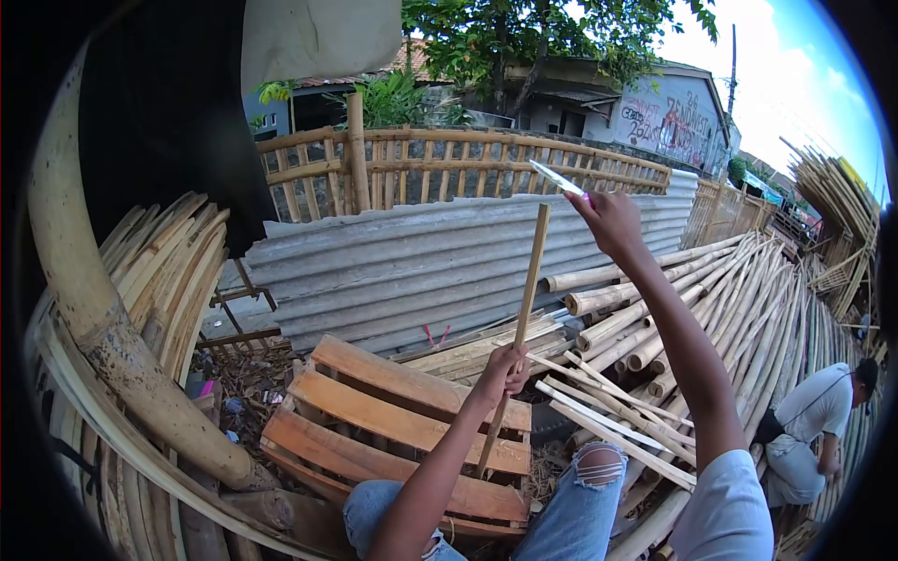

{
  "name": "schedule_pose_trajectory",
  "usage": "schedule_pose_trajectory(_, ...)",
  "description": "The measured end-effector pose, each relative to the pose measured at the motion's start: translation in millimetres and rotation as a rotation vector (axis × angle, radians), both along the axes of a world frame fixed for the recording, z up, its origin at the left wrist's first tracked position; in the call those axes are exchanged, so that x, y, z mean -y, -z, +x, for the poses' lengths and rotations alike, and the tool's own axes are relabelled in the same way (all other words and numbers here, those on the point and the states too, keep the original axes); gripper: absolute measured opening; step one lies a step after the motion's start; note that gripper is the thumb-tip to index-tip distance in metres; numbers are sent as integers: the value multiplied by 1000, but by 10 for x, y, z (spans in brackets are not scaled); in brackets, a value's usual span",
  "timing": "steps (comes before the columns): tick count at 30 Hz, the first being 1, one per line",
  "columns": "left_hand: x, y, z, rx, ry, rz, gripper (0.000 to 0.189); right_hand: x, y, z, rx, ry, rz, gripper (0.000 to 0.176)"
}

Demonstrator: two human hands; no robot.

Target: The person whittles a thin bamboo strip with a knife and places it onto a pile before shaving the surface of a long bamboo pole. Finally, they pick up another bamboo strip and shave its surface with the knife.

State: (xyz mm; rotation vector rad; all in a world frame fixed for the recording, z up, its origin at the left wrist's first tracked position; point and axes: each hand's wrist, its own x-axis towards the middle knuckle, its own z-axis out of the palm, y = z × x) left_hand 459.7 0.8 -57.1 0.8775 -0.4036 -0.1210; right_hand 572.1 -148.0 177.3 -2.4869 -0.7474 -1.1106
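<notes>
My left hand [502, 374] is wrapped round the middle of a bamboo strip [530, 280], which stands nearly upright with a slight tilt. The strip's lower end meets a slatted wooden platform [383, 419] in front of my knees. Raised above and to the right of the strip's top, my right hand [613, 224] grips a knife [556, 176]. Its pale blade points up and left, and a bit of pink handle shows at the fingers. Blade and strip are apart.
Several bamboo poles [692, 290] and split strips [617, 411] lie to the right. A thick pole [140, 374] leans at left. Behind the platform runs a corrugated sheet [402, 257] below a bamboo fence [430, 159]. Another person [809, 421] crouches at far right.
</notes>
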Motion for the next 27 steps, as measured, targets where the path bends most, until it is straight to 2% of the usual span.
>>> schedule_pose_trajectory(1, -31, -13, 19, -5, 12, -14, 39, -64, 30, -52, 30, -75, -36, 60)
schedule_pose_trajectory(4, -173, 74, 165, 16, 142, -56, 43, -144, 290, -459, -178, -187, 67, 56)
schedule_pose_trajectory(7, -153, 66, 159, 15, 181, -54, 43, -168, 716, -666, -1, -320, -271, 53)
schedule_pose_trajectory(10, -172, 76, 158, -8, 205, -89, 41, -154, 1029, -584, 72, -285, -509, 55)
schedule_pose_trajectory(13, -205, 70, 164, 2, 234, -114, 41, -72, 722, -189, -73, -160, -179, 58)
schedule_pose_trajectory(15, -243, 89, 183, 25, 291, -105, 43, -17, 398, -102, -52, -95, -127, 58)
schedule_pose_trajectory(17, -263, 64, 150, 37, 269, -85, 43, -25, 429, -139, -34, -91, -143, 57)
schedule_pose_trajectory(20, -228, 75, 176, 32, 298, -85, 43, -68, 709, -407, 31, -310, -624, 55)
schedule_pose_trajectory(23, -229, 113, 234, 18, 358, -122, 44, -49, 688, -234, -23, -308, -490, 54)
schedule_pose_trajectory(24, -230, 120, 243, 28, 361, -120, 44, -36, 580, -143, -171, -256, -299, 53)
schedule_pose_trajectory(25, -227, 110, 234, 36, 363, -125, 44, -31, 514, -167, -56, -235, -316, 54)
schedule_pose_trajectory(27, -235, 92, 221, 23, 373, -130, 44, -120, 699, -271, -134, -314, -327, 54)
